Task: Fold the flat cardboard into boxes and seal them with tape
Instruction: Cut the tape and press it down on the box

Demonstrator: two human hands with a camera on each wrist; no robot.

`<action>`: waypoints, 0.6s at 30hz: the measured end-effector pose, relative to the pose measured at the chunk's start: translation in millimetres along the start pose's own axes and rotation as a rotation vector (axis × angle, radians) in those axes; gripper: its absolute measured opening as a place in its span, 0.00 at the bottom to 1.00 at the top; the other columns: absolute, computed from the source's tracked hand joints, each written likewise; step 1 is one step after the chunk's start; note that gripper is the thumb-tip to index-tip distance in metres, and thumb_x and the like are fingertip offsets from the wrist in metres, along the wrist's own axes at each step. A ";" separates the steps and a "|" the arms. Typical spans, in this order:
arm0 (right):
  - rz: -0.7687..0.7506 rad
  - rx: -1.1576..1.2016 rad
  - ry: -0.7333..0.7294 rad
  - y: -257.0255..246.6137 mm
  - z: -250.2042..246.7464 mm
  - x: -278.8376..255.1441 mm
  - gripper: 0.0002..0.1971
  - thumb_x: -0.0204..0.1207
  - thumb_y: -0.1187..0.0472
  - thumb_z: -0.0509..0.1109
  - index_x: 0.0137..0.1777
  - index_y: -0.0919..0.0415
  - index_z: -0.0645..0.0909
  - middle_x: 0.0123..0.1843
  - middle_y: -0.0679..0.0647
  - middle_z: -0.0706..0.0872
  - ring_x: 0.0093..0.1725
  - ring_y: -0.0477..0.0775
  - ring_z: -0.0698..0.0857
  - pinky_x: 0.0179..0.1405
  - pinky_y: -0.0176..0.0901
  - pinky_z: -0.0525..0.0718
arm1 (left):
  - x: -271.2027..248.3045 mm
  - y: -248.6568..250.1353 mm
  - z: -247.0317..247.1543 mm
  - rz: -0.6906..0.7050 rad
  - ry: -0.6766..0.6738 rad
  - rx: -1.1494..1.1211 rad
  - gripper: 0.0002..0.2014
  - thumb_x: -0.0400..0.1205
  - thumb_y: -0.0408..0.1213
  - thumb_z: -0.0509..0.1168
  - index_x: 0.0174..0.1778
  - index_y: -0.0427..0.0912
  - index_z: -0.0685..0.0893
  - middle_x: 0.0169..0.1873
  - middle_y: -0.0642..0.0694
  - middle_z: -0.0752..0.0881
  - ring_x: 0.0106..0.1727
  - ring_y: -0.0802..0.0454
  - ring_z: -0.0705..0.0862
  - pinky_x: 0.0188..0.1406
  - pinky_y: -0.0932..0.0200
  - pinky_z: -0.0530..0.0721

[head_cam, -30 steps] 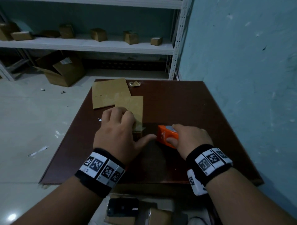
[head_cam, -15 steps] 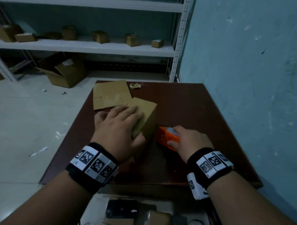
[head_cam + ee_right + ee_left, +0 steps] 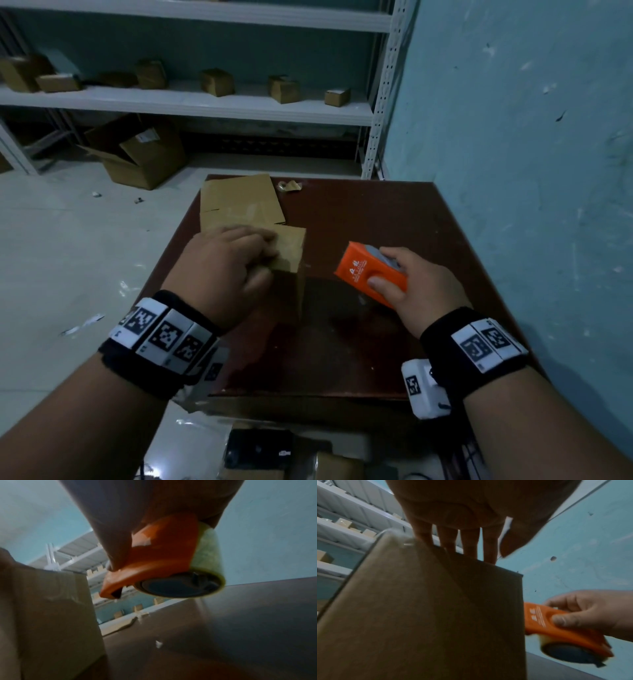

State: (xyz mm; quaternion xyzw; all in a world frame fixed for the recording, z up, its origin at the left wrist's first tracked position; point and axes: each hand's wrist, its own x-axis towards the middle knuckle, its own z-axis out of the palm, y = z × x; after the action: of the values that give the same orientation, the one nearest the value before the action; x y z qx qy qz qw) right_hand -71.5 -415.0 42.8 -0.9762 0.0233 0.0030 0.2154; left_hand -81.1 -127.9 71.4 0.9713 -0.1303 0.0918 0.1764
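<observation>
A small brown cardboard box [image 3: 291,251] stands upright on the dark brown table [image 3: 376,222]. My left hand [image 3: 270,255] holds it from above, fingers [image 3: 471,545] bent over the top's far edge, thumb at the near edge. To its right my right hand [image 3: 382,270] grips an orange tape dispenser [image 3: 356,270], raised off the table and apart from the box. The right wrist view shows the tape roll [image 3: 208,555] in the dispenser [image 3: 163,550] and the box [image 3: 42,608] at left. Flat cardboard [image 3: 239,202] lies beyond the box.
A crumpled tape scrap [image 3: 289,186] lies at the table's far edge. The blue wall [image 3: 513,171] runs close along the right side. Behind stand white shelves with several small boxes [image 3: 215,82] and an open carton [image 3: 137,154] on the floor. A dark device [image 3: 257,452] lies below the front edge.
My left hand has turned the box from lying tilted to standing upright. My right hand has lifted the tape dispenser off the table and drawn it rightward, away from the box.
</observation>
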 end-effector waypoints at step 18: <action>-0.449 0.194 0.179 3.6 -12.2 -13.9 0.29 0.81 0.35 0.69 0.81 0.35 0.72 0.70 0.39 0.85 0.64 0.43 0.84 0.67 0.58 0.85 | -6.9 -3.9 1.0 0.102 0.212 -0.337 0.17 0.83 0.54 0.68 0.67 0.58 0.84 0.65 0.62 0.85 0.70 0.61 0.79 0.75 0.35 0.79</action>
State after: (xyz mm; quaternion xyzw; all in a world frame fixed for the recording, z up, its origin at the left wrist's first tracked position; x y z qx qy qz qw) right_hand -85.6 -422.7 52.6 -0.9281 -0.1748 -0.1335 0.3005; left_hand -86.5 -123.2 67.7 0.9051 -0.1736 0.1790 0.3445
